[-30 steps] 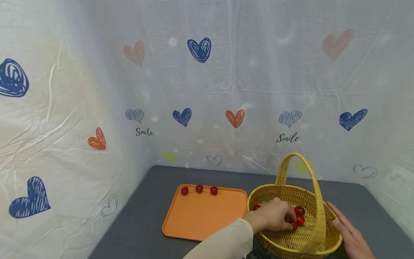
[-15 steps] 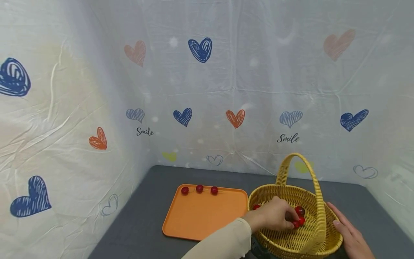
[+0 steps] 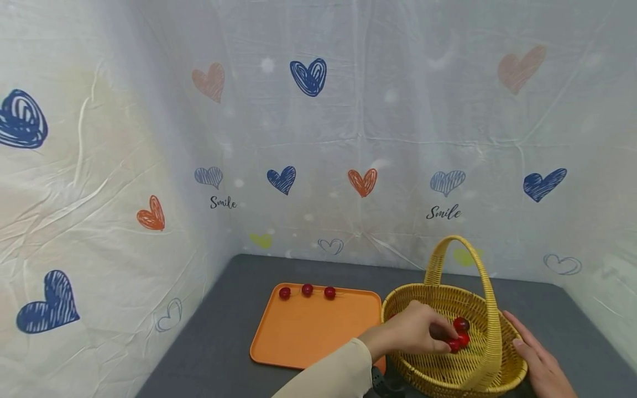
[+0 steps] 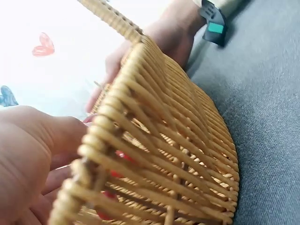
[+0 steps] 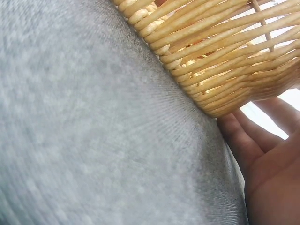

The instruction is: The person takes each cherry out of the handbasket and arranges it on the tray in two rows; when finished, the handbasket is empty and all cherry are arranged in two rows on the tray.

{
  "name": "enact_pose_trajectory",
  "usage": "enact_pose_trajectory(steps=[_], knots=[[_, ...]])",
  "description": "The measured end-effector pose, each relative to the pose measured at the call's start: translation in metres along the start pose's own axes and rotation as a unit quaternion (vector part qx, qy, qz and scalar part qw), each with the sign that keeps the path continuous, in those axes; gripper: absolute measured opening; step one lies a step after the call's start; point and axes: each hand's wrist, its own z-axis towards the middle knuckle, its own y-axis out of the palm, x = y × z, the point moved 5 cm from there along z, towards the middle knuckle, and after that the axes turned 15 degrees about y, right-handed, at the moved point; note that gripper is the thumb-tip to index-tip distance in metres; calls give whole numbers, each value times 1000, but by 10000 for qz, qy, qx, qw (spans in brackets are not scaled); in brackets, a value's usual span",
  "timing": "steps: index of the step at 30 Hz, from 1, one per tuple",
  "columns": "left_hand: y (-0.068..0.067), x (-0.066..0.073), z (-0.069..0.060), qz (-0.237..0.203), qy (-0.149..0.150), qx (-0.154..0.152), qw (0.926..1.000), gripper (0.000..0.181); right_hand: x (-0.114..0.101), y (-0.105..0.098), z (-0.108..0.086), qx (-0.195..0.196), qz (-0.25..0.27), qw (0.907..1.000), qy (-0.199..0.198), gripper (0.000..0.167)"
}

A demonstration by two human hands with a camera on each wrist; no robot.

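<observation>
A yellow wicker basket (image 3: 408, 293) with a tall arched handle stands at the right of the table, with several red cherries inside. My left hand (image 3: 410, 329) reaches in over the near left rim. Its thumb and index finger pinch a cherry (image 3: 453, 346). Beside that lie another red cherry (image 3: 463, 338) and a darker cherry (image 3: 461, 324). Against the basket's right outer side rests my right hand (image 3: 541, 362), its fingers extended along the wicker, as the right wrist view also shows. Fingers of the left hand partly hide the pinched cherry.
An orange tray (image 3: 313, 331) lies left of the basket, with cherries (image 3: 307, 289) in a row along its far edge. The grey tabletop (image 3: 209, 342) ends at a white curtain (image 3: 398, 110) printed with hearts. A dark wristband (image 3: 384, 384) is on the left wrist.
My left hand has shifted slightly left within the basket and now covers most of the cherry at the left wall. The right hand and the tray have stayed put.
</observation>
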Motion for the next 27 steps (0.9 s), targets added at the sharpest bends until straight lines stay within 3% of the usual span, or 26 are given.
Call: enact_pose_trajectory(steps=[8, 15, 20, 27], knots=[[-15, 7, -21, -632, 116, 563, 9963, 24, 4, 0, 3, -35, 22, 10000, -25, 65], [-30, 13, -39, -1173, 304, 1120, 9863, 25, 4, 0, 4, -162, 44, 9998, 118, 65], [-38, 16, -53, -1517, 226, 1333, 9791, 26, 0, -1, 4, -385, 121, 9979, 509, 70], [-54, 17, -79, -1892, 331, 1583, 9685, 29, 0, -1, 2, -304, 14, 9986, 440, 69]])
